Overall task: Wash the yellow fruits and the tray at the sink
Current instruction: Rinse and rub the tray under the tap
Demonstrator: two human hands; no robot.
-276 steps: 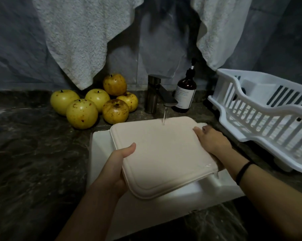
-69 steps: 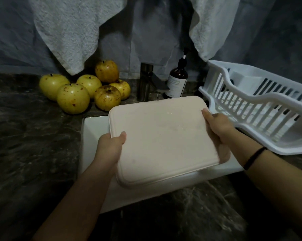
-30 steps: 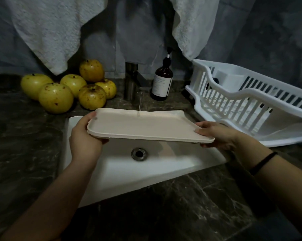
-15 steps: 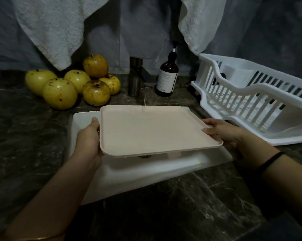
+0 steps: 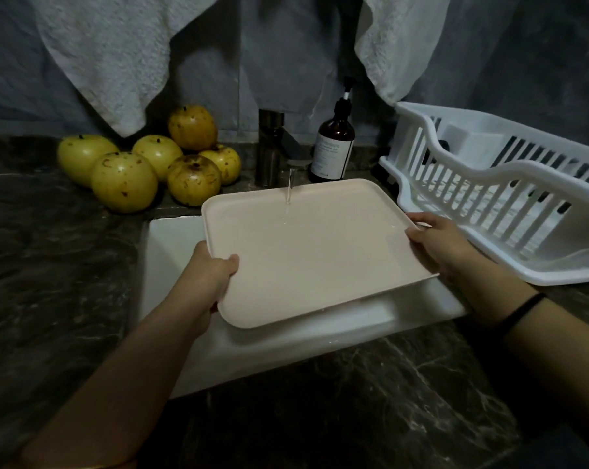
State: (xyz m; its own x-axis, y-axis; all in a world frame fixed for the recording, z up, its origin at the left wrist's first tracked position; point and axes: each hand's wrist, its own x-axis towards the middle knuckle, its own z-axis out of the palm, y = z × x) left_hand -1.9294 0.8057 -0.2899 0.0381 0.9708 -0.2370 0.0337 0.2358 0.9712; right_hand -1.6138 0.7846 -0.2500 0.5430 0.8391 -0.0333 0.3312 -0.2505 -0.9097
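On the left of the dark bench six spotted yellow fruits sit in a cluster, well apart from the water and, by the look of it, not yet washed. Just right of them is the white sink, and over it the left hand grips the tray at its near-left edge, thumb over the rim and the rest of the hand tucked beneath. The tray is held face up above the basin, tipped a little so its near corner hangs lowest. A thin stream of water from the tap lands on its far part, with a brown pump bottle just behind. The right hand clamps the right edge, its fingers curled along the rim. Further right stands a white rack. The step in hand seems to be rinsing the tray's upper face. The next move likely calls for tipping it more steeply to shed the water while both hands hold the wet rim firmly, then carrying it right to the rack before turning to the fruits
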